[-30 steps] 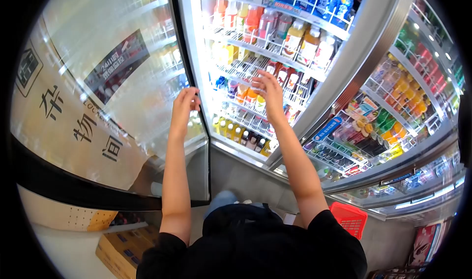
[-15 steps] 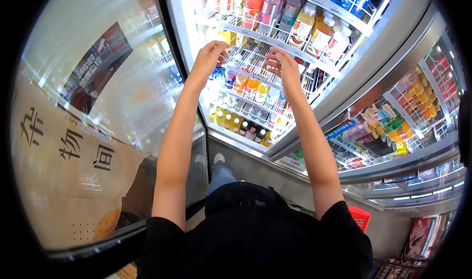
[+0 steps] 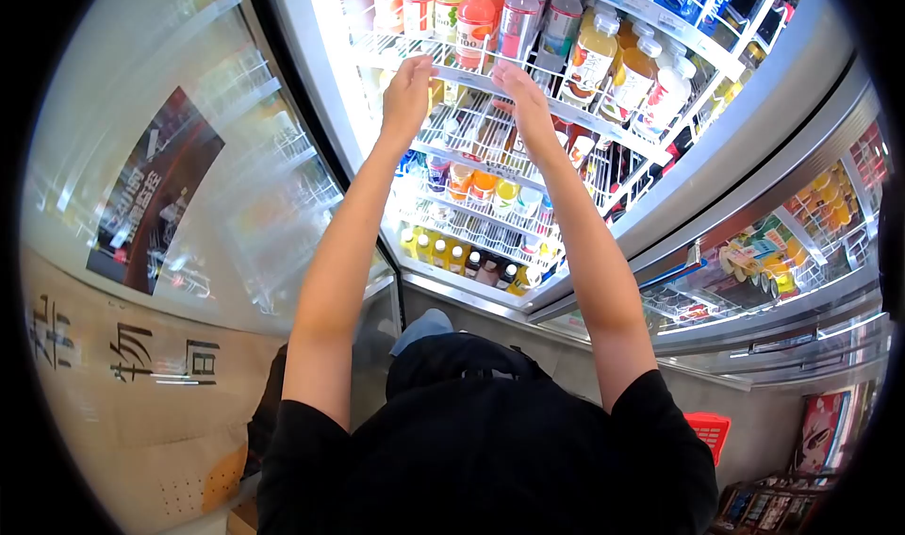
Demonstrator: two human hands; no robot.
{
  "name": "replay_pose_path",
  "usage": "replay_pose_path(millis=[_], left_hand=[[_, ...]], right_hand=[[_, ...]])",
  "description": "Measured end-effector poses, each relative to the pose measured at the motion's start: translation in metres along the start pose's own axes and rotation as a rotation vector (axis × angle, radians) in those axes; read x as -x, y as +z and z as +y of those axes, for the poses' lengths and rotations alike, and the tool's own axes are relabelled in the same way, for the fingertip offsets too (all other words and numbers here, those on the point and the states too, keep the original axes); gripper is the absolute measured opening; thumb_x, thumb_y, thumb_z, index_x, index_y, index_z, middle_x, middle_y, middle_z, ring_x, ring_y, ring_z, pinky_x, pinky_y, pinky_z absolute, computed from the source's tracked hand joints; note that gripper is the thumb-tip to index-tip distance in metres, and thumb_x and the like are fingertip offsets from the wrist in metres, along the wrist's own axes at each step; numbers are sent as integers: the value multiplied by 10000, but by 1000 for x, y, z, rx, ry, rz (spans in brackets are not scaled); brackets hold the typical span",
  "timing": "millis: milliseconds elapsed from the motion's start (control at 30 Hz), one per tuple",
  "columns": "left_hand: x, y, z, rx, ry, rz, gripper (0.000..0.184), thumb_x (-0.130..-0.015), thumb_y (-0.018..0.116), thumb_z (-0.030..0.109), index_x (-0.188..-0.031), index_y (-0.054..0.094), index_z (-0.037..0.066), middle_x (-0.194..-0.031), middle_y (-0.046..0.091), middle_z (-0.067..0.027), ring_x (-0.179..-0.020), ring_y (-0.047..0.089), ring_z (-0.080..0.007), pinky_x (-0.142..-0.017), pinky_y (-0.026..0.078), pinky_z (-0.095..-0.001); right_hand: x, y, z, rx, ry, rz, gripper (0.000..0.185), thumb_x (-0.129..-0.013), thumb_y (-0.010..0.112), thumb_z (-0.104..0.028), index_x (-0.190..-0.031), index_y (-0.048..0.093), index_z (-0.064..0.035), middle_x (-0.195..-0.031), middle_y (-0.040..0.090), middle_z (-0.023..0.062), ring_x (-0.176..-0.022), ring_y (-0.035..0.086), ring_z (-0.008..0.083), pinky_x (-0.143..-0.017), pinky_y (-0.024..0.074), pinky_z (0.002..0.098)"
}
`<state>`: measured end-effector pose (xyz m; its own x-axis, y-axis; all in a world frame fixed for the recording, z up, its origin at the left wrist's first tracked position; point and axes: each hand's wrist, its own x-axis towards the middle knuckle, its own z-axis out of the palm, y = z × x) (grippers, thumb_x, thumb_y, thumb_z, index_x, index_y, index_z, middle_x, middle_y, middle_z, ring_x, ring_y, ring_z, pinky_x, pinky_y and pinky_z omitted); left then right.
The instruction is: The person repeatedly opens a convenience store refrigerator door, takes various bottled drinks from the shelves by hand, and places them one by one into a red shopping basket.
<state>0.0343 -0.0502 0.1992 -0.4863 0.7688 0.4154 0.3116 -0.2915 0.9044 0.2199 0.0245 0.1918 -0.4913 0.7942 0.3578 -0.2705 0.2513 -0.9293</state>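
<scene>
Door (image 3: 255, 205) is opened, bottles (image 3: 476, 24) left shelved; nothing is seen held by loosely curved left hand (image 3: 407, 94) or right hand (image 3: 524, 99).

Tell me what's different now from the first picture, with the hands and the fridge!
The left hand moved from near the edge of the glass door up to the wire shelf. The right hand went up there too, and the hands are closer together. I can't see anything grabbed or let go. The door stayed open, and the bottles stayed put.
</scene>
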Motion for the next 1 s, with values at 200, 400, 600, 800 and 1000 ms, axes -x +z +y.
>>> replay_pose_path(millis=[200,400,600,800,1000], left_hand=[[-59,10,-10,162,49,-251,603,-1021,360,449,-1396,471,-10,-1405,507,-170,-1325,452,-251,-1130,282,-351],[-116,20,-22,201,35,-226,621,-1024,307,453,-1404,456,-15,-1414,499,-175,-1345,429,-258,-1125,272,-353],[-159,36,-34,236,-26,-329,663,-1019,290,503,-1433,419,2,-1456,452,-164,-1372,389,-246,-1156,203,-381],[-160,49,-30,192,-177,-327,602,-1033,294,446,-1409,452,2,-1428,483,-155,-1359,381,-241,-1165,161,-397],[-170,41,-42,309,-103,-413,565,-970,435,348,-1423,441,10,-1391,500,-130,-1329,383,-221,-1144,190,-365]], right_hand=[[-54,6,-1,72,-50,59,519,-996,480,-319,-1416,433,-16,-1417,474,97,-1275,472,194,-982,462,371],[-95,4,7,211,-129,42,491,-950,533,-217,-1391,439,-22,-1166,630,90,-868,583,135,-790,479,279],[-121,9,22,472,-44,55,480,-910,546,-257,-1312,464,-9,-1161,645,192,-1016,648,326,-885,491,376],[-143,16,30,601,110,137,454,-894,527,-245,-1293,507,-29,-1141,635,188,-1005,636,288,-826,514,369],[-148,16,25,416,146,121,388,-917,500,-190,-1277,536,-49,-1179,635,111,-1008,620,201,-827,520,341]])
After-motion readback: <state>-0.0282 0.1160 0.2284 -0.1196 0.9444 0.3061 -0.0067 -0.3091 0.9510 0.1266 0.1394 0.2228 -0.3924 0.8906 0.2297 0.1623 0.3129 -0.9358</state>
